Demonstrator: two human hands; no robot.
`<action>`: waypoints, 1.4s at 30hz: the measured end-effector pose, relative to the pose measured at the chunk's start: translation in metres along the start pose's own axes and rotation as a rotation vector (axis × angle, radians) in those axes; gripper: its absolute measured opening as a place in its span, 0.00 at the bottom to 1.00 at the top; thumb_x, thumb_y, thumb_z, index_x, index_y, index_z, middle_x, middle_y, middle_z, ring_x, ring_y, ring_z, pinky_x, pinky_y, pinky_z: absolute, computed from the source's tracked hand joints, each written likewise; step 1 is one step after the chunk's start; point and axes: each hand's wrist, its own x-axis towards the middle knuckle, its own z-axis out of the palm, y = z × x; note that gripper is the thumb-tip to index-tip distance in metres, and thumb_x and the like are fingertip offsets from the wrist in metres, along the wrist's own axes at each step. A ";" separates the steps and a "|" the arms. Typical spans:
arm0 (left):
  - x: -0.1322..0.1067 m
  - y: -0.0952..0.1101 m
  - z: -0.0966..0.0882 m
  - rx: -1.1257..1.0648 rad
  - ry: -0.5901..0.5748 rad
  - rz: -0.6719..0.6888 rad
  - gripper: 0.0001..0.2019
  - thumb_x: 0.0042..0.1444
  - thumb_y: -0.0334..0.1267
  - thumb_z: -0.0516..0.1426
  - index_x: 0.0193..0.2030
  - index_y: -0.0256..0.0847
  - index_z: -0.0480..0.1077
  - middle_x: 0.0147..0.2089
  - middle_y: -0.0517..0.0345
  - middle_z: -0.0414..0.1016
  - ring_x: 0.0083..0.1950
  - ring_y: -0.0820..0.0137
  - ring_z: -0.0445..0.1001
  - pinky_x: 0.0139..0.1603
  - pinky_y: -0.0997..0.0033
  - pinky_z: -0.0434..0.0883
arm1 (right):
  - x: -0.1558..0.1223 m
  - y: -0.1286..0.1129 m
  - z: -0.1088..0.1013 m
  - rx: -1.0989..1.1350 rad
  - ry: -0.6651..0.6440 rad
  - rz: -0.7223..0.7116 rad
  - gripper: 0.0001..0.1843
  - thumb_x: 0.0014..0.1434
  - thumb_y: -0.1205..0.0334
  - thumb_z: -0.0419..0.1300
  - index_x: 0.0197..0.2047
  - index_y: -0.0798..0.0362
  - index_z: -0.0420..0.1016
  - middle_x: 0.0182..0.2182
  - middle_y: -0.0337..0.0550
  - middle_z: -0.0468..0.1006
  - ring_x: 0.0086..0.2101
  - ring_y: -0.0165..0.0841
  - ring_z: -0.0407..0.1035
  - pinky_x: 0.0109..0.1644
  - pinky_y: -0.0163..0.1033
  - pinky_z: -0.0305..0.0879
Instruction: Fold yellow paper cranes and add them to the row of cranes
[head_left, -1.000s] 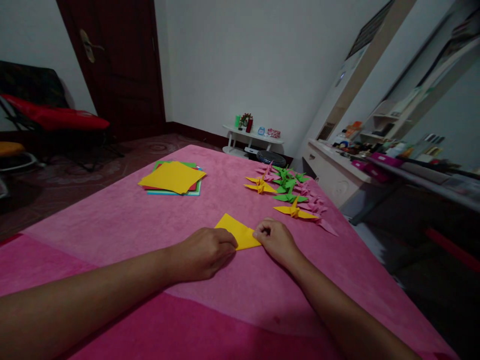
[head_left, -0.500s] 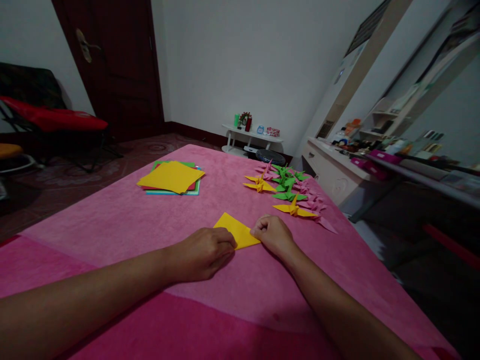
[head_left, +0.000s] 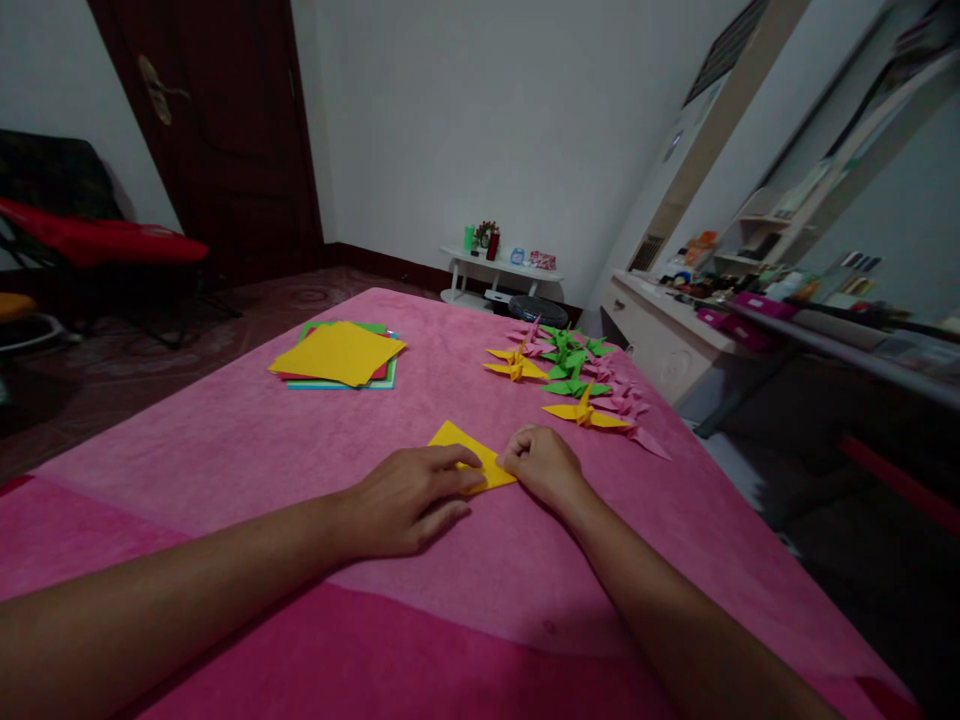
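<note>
Head view shows the pink tabletop (head_left: 225, 450) filling the lower frame. At 10 o'clock from its middle lies a stack of coloured paper (head_left: 337, 352); at 1 o'clock sits a cluster of paper cranes (head_left: 574, 385). The left hand (head_left: 409, 500) lies flat, fingers extended onto the folded yellow sheet (head_left: 457, 443). The right hand (head_left: 541, 466) is curled at the sheet's 3 o'clock corner, and I cannot tell whether it pinches the paper.
</note>
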 end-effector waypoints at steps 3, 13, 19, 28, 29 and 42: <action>-0.001 -0.001 0.001 0.038 -0.059 0.025 0.17 0.58 0.40 0.49 0.54 0.42 0.65 0.54 0.51 0.68 0.50 0.65 0.68 0.49 0.66 0.66 | -0.001 -0.001 0.000 -0.007 0.004 0.002 0.07 0.45 0.62 0.61 0.18 0.53 0.73 0.23 0.39 0.73 0.23 0.26 0.64 0.24 0.31 0.52; 0.000 -0.003 0.003 0.045 -0.044 0.078 0.17 0.59 0.41 0.49 0.53 0.40 0.65 0.51 0.49 0.71 0.49 0.65 0.70 0.48 0.66 0.66 | -0.002 -0.003 0.001 -0.036 0.041 0.025 0.06 0.43 0.63 0.62 0.18 0.53 0.72 0.23 0.40 0.74 0.24 0.27 0.66 0.25 0.31 0.52; 0.001 -0.001 0.002 0.074 -0.076 0.072 0.15 0.59 0.40 0.48 0.50 0.40 0.68 0.49 0.51 0.73 0.46 0.66 0.70 0.46 0.66 0.66 | -0.001 -0.005 0.001 -0.065 0.032 0.034 0.07 0.44 0.62 0.61 0.18 0.53 0.72 0.22 0.40 0.75 0.23 0.28 0.66 0.24 0.32 0.51; 0.003 0.002 0.002 0.089 -0.005 0.118 0.14 0.60 0.39 0.47 0.47 0.39 0.69 0.46 0.49 0.74 0.44 0.67 0.70 0.45 0.67 0.67 | -0.005 -0.006 0.001 -0.044 0.082 0.058 0.06 0.44 0.61 0.62 0.19 0.52 0.72 0.23 0.40 0.75 0.25 0.29 0.67 0.26 0.32 0.53; 0.003 0.003 0.002 0.089 0.000 0.120 0.14 0.60 0.39 0.47 0.47 0.39 0.69 0.46 0.49 0.74 0.44 0.67 0.70 0.45 0.67 0.67 | -0.006 -0.006 0.001 -0.040 0.087 0.053 0.06 0.44 0.61 0.62 0.19 0.52 0.72 0.23 0.40 0.75 0.25 0.29 0.67 0.26 0.32 0.54; 0.002 0.001 0.003 0.082 -0.075 0.076 0.14 0.59 0.39 0.48 0.47 0.39 0.69 0.50 0.52 0.72 0.45 0.66 0.69 0.46 0.65 0.65 | -0.008 -0.004 0.004 -0.011 0.110 0.032 0.06 0.45 0.61 0.60 0.20 0.52 0.71 0.26 0.39 0.74 0.25 0.28 0.66 0.26 0.32 0.53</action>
